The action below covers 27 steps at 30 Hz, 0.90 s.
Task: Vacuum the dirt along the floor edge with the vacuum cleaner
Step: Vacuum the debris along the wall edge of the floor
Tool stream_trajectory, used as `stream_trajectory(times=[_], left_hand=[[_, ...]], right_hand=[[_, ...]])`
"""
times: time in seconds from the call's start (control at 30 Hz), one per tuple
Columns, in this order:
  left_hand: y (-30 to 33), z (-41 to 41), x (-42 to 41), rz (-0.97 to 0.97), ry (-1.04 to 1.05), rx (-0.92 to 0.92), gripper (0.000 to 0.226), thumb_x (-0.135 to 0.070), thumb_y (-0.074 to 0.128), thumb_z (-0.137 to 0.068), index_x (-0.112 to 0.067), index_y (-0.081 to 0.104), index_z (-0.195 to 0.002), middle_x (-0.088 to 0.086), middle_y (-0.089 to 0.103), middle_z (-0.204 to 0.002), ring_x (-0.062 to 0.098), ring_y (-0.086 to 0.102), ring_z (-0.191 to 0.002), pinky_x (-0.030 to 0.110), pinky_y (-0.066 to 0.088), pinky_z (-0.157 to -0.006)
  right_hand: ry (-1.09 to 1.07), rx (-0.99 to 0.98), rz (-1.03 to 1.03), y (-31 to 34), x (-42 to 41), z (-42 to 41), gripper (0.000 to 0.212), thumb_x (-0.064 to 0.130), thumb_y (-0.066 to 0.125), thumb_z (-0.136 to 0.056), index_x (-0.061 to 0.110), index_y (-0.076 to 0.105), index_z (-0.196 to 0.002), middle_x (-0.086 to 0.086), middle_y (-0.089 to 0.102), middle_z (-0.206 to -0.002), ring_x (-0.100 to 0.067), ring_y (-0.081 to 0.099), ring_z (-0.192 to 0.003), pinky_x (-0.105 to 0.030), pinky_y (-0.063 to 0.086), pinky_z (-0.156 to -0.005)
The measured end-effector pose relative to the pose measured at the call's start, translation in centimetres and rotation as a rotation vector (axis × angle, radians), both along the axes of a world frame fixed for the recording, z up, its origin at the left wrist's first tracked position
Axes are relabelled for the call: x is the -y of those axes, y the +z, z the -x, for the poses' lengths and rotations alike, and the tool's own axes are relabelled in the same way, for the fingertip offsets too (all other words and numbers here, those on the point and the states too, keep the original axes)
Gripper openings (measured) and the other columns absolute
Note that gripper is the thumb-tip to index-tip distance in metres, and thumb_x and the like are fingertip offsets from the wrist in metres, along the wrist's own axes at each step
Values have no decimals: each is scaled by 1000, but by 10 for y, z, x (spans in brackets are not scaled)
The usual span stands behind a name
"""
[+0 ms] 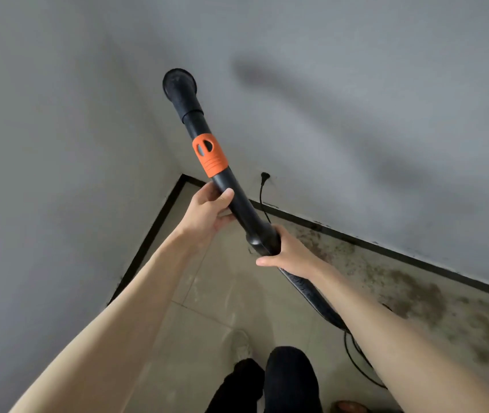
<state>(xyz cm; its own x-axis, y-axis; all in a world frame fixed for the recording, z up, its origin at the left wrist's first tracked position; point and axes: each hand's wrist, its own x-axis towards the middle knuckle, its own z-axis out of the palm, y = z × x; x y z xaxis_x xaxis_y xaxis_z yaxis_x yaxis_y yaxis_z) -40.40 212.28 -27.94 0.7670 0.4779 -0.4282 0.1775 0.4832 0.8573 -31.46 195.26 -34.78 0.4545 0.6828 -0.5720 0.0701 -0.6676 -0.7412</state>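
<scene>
I hold a black vacuum wand (198,126) with an orange collar (209,155), raised up in front of the grey wall, its round nozzle (178,81) pointing up and away. My left hand (207,211) grips the tube just below the orange collar. My right hand (285,254) grips the lower end where the ribbed hose (311,296) joins. Brown dirt (410,296) lies scattered on the beige tile floor along the black skirting (386,248) at the right.
Two grey walls meet in a corner (182,175) ahead. A black power cord (262,195) runs from a wall plug (265,176) down to the floor and loops at the right (356,362). My dark-trousered legs (282,383) stand on the tiles.
</scene>
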Motion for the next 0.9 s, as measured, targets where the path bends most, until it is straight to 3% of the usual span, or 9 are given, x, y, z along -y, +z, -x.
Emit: stream_trajectory(times=[0.13, 0.27, 0.37, 0.5, 0.67, 0.83, 0.9], left_hand=[[-19, -26, 15, 47, -9, -19, 16, -12, 48, -99, -7, 50, -113, 6, 61, -98, 20, 65, -86, 34, 57, -74], [-52, -49, 41, -96, 114, -304, 39, -40, 56, -93, -13, 42, -115, 1, 55, -93, 17, 60, -85, 39, 54, -82], [-81, -49, 53, -81, 232, -292, 27, -34, 52, -95, -16, 39, -109, 3, 54, -87, 22, 60, -82, 41, 53, -82], [-129, -29, 53, 9, 195, -189, 23, -27, 49, -99, -8, 40, -108, 5, 54, -77, 17, 59, -65, 32, 52, -59], [-207, -8, 51, 69, 37, -105, 24, -27, 47, -100, -7, 41, -110, 6, 53, -81, 15, 60, -64, 31, 54, -63], [-306, 12, 45, 4, -189, -59, 16, -29, 43, -101, -13, 45, -102, 1, 53, -76, 15, 57, -69, 35, 52, -76], [-348, 20, 42, 15, -211, -64, 16, -29, 44, -100, -13, 46, -103, 0, 53, -77, 14, 57, -70, 36, 51, -81]], right_hand=[[-142, 170, 50, -27, 23, 5, 49, 32, 80, -77, 28, 45, -112, 8, 59, -96, -13, 58, -83, -26, 42, -64], [-181, 247, 51, -59, 34, 23, 50, 28, 79, -80, 14, 50, -119, -2, 63, -105, -21, 61, -90, -29, 46, -69], [-155, 160, 47, -75, 43, 30, 49, 28, 78, -81, 19, 49, -119, 9, 59, -95, -9, 58, -79, -17, 38, -58], [-50, 21, 76, -105, 54, 30, 52, 32, 81, -73, 30, 46, -112, 19, 56, -91, 3, 55, -80, -14, 37, -60], [14, -147, 76, -182, 58, 42, 70, 28, 85, -73, 20, 48, -132, 14, 55, -109, -8, 54, -100, -15, 41, -72], [-51, -310, -17, -279, 52, 67, 37, 26, 76, -84, 28, 52, -111, 18, 59, -103, 0, 58, -95, -9, 46, -73], [-131, -332, -60, -318, 47, 78, 25, 29, 70, -89, 25, 57, -109, 7, 66, -107, -12, 64, -100, -18, 51, -85]])
